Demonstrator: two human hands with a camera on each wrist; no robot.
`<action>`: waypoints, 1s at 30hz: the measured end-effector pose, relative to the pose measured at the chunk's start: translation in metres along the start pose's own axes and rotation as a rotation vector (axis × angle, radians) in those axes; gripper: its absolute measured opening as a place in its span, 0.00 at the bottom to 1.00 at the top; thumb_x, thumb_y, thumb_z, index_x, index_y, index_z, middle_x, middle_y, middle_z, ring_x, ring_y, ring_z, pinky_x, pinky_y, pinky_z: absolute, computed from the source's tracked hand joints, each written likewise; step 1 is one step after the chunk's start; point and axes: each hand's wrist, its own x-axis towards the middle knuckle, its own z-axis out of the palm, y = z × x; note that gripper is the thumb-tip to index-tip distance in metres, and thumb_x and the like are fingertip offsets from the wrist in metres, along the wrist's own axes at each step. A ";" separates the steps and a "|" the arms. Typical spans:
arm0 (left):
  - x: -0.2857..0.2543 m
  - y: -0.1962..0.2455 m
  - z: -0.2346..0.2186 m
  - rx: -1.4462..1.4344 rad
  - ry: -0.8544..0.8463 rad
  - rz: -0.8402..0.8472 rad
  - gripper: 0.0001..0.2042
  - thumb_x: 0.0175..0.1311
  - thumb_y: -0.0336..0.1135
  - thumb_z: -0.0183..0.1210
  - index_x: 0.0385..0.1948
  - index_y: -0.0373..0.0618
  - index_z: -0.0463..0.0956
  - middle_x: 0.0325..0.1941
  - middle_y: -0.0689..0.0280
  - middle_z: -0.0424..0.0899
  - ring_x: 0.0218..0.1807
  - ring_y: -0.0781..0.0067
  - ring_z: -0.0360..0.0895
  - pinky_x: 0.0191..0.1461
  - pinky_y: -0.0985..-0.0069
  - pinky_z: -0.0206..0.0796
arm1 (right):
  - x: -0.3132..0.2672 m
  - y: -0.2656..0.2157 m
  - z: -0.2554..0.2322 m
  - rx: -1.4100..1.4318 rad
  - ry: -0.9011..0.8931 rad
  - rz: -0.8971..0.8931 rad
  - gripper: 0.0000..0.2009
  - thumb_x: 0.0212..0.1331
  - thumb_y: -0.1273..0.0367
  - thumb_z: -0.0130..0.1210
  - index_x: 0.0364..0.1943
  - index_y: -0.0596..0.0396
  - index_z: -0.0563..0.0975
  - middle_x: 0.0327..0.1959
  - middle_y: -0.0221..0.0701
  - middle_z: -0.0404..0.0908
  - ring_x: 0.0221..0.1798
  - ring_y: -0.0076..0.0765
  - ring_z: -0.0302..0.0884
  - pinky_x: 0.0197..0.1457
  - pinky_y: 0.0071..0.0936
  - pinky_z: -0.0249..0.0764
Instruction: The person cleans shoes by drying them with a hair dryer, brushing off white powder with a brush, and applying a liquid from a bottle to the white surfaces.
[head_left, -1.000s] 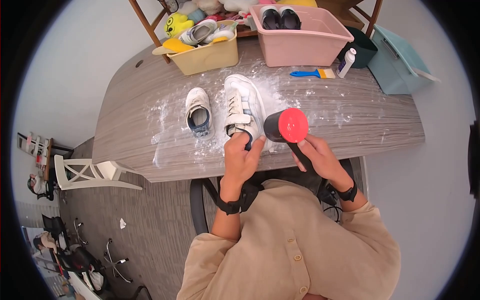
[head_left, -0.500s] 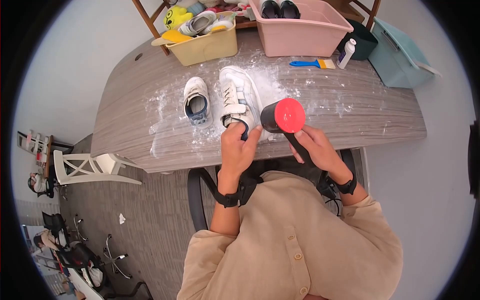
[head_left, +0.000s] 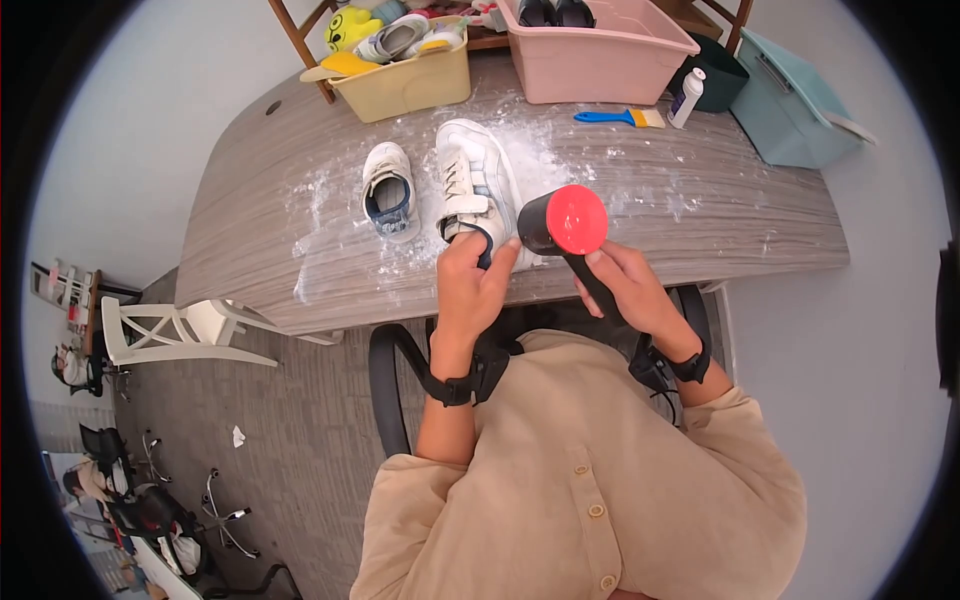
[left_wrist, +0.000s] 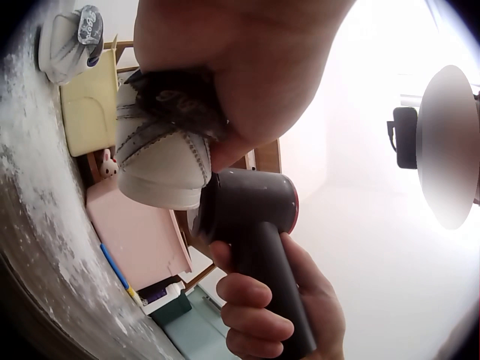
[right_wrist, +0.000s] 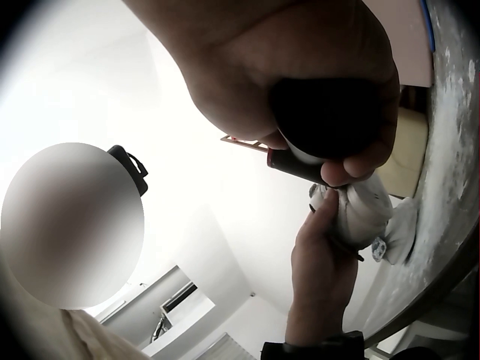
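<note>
A white shoe with a strap and laces [head_left: 483,180] is gripped at its heel by the left hand [head_left: 472,288], fingers inside the opening and thumb outside. In the left wrist view the shoe's heel [left_wrist: 161,176] appears raised off the table. The right hand [head_left: 638,290] is wrapped round the handle of a black dryer-like device with a red round end [head_left: 577,220]; its barrel [left_wrist: 255,196] points at the shoe's side, close to the left thumb. The second white shoe [head_left: 389,192] stands to the left on the powdery table.
White powder lies over the wood-grain table [head_left: 720,235]. Along the back are a yellow bin [head_left: 410,90] of shoes, a pink bin [head_left: 600,70], a blue brush [head_left: 605,117], a white bottle [head_left: 686,98], a dark green bin [head_left: 722,80] and a teal bin [head_left: 790,105].
The head view has shifted, so the table and bins sit higher in it. Both hands keep their holds on the shoe and the device, with little movement between them.
</note>
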 end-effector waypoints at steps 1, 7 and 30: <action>-0.001 0.001 0.000 0.000 0.002 0.000 0.07 0.55 0.28 0.60 0.23 0.33 0.73 0.17 0.65 0.64 0.23 0.77 0.58 0.27 0.77 0.52 | -0.001 0.000 0.001 0.001 0.006 -0.001 0.19 0.69 0.57 0.41 0.38 0.62 0.71 0.21 0.27 0.71 0.18 0.19 0.66 0.22 0.19 0.63; -0.002 -0.002 0.002 0.007 0.027 0.040 0.11 0.54 0.27 0.60 0.19 0.33 0.67 0.17 0.57 0.65 0.20 0.64 0.59 0.25 0.70 0.53 | -0.008 -0.001 0.005 -0.057 0.033 0.010 0.18 0.70 0.59 0.40 0.35 0.62 0.71 0.22 0.28 0.71 0.19 0.19 0.66 0.25 0.19 0.63; -0.005 0.001 0.010 -0.079 0.050 0.045 0.12 0.54 0.26 0.60 0.18 0.33 0.65 0.15 0.60 0.62 0.20 0.71 0.56 0.24 0.72 0.51 | -0.011 0.008 0.006 -0.003 0.094 -0.021 0.19 0.69 0.57 0.42 0.36 0.62 0.72 0.21 0.27 0.71 0.18 0.19 0.66 0.22 0.19 0.62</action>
